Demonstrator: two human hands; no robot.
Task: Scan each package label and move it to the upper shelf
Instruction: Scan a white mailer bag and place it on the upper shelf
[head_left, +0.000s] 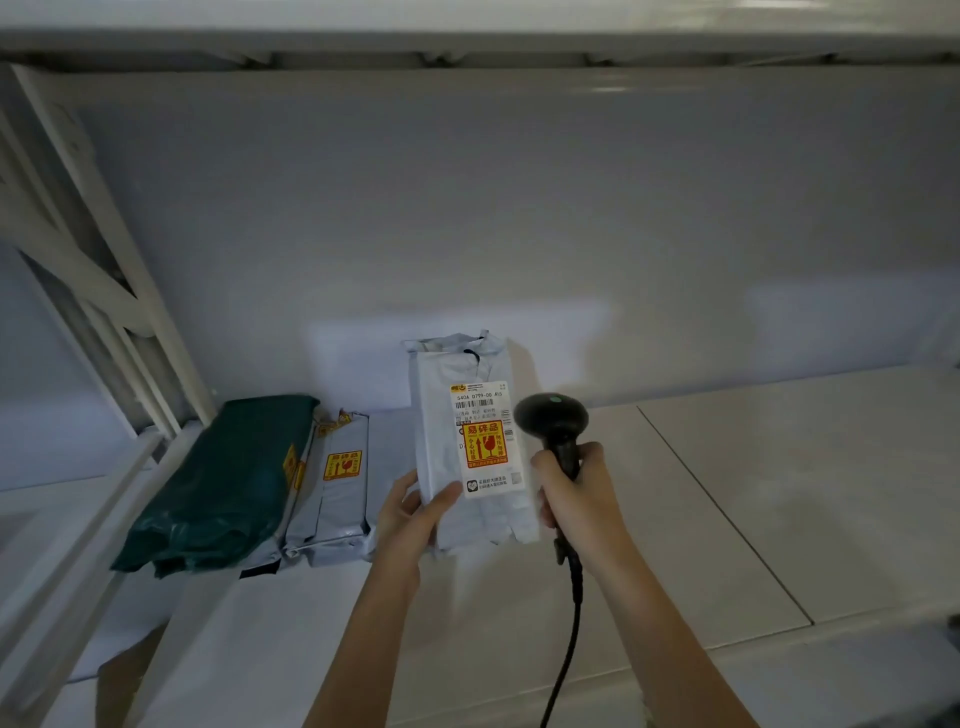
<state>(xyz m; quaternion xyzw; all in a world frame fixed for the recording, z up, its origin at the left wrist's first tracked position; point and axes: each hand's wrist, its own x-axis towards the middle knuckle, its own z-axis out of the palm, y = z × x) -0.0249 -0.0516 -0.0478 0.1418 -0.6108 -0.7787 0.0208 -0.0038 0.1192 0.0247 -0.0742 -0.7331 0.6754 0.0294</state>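
The parcel (470, 441) stands upright over the shelf (727, 493), gripped at its lower corner by the left hand (415, 514). The right hand (571, 493) clasps the scanner (553, 421), seemingly aimed at the label (485, 439). Scanning step; next, lift it higher.

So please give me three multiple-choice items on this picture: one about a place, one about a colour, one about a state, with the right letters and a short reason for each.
1. Where does the green package lie?
A. at the left end of the row
B. in the left hand
C. right of the scanner

2. What colour is the scanner?
A. white
B. black
C. yellow

3. How is the grey package held?
A. flat, label down
B. upright, label toward the camera
C. not held

Key: 1 A, it leans left of the other grey packages. 2 B, head and handle are black. 3 B, the left hand grips its lower edge while the right hand holds the scanner.
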